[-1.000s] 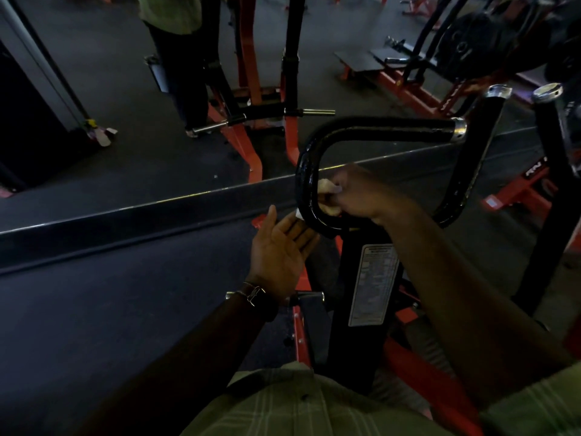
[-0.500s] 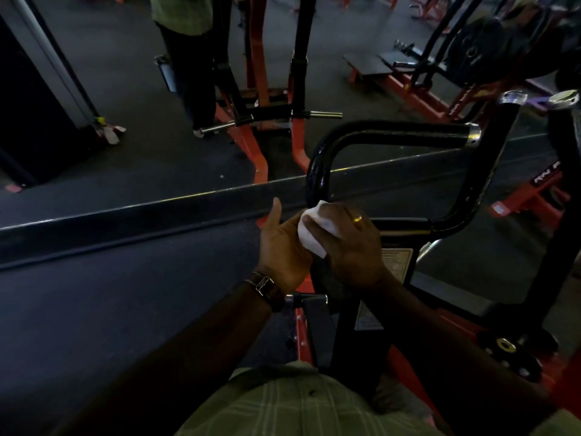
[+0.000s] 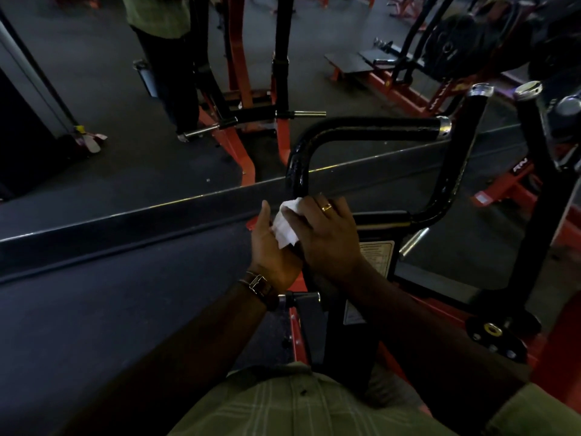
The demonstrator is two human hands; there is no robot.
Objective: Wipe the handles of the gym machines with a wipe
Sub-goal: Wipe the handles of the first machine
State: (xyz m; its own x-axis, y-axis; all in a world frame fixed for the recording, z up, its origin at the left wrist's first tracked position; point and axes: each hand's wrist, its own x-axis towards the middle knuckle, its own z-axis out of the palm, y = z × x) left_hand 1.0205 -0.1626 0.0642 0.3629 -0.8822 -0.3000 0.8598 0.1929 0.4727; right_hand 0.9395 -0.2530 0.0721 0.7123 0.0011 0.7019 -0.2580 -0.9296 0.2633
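Fingers (image 3: 317, 212) of right hand (image 3: 327, 237) curled over white wipe (image 3: 284, 228), pressing it into flat, straight-fingered left hand (image 3: 270, 247). Just beyond, touching, black looped handle (image 3: 371, 125) rising far and right. Farther left, red machine frame (image 3: 242, 143).

head camera looks forward and down, close over the black handle (image 3: 361, 125).

White letters "RN" (image 3: 520, 165) stand on a red frame bar (image 3: 503, 191) at about three o'clock, the rest cut off. A pale printed label (image 3: 376, 258) sits on the black machine column just right of centre, its lines too small to read.
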